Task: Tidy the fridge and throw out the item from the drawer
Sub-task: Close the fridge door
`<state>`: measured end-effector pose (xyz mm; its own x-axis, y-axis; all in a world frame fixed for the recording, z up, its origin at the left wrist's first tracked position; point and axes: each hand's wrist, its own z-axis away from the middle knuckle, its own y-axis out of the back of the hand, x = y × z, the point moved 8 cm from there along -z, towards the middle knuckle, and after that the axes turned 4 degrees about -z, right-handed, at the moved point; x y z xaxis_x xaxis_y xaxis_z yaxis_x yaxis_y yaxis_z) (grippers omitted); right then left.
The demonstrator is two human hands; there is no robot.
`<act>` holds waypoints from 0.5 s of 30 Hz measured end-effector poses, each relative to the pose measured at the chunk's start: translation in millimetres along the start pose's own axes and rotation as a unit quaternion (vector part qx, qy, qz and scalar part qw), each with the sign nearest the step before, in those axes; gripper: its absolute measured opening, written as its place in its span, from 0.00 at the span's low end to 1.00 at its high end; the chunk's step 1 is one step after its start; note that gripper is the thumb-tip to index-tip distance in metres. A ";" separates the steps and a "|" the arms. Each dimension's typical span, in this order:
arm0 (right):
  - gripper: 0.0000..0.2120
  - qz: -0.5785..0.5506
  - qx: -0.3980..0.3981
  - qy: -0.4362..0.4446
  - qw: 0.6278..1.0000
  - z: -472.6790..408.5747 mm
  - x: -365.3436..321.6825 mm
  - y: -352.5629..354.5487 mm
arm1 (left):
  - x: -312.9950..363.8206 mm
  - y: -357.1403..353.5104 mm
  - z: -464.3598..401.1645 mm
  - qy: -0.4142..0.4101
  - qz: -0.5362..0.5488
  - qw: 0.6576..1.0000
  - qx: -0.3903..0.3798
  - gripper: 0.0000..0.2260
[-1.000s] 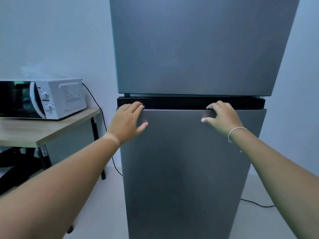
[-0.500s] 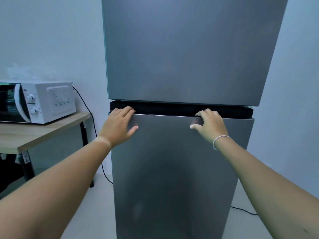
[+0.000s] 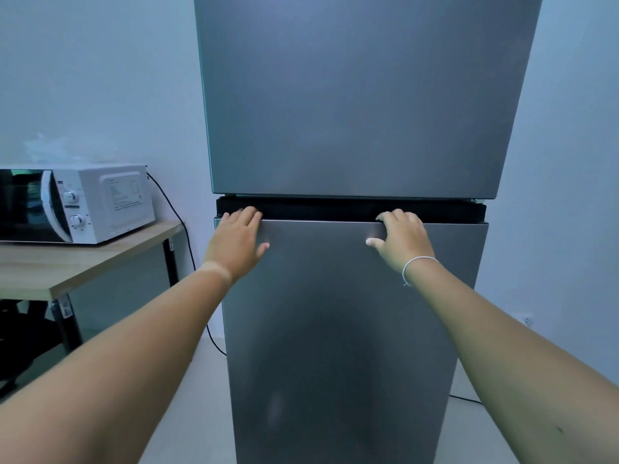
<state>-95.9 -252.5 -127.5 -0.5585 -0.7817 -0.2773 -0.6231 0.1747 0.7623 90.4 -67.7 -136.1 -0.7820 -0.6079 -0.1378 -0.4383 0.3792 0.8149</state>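
Observation:
A tall grey two-door fridge stands straight ahead, both doors closed. Its lower door meets a black recessed strip at the top. My left hand lies on the door's top left corner, fingers hooked over the edge into the strip. My right hand grips the same top edge further right, fingers curled over it, thumb against the door face. The fridge's inside and its drawer are hidden.
A white microwave sits on a wooden table to the left, its black cable hanging down beside the fridge. Pale walls surround the fridge. A wall socket and a floor cable are at the lower right.
Both hands keep their place on the lower door's top edge. My view has shifted slightly, so the fridge and microwave sit a little differently in frame. The door stays closed.

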 end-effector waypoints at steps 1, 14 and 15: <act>0.24 0.017 -0.007 0.002 1.000 1.8 0.3 -1.6 | 1.1 -2.2 -0.3 -0.004 -0.010 1.000 -0.010 0.29; 0.33 0.020 -0.144 -0.022 0.989 43.9 -16.7 11.0 | 21.5 21.8 22.2 -0.017 -0.052 0.989 -0.140 0.35; 0.33 0.026 -0.149 -0.017 0.988 47.9 -17.9 14.5 | 24.0 24.9 24.2 -0.022 -0.046 0.988 -0.145 0.35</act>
<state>-121.2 -207.3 -139.5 -0.6069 -0.7551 -0.2481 -0.4070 0.0271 0.9130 50.0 -56.0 -132.7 -0.7658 -0.5977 -0.2373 -0.3674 0.1038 0.9243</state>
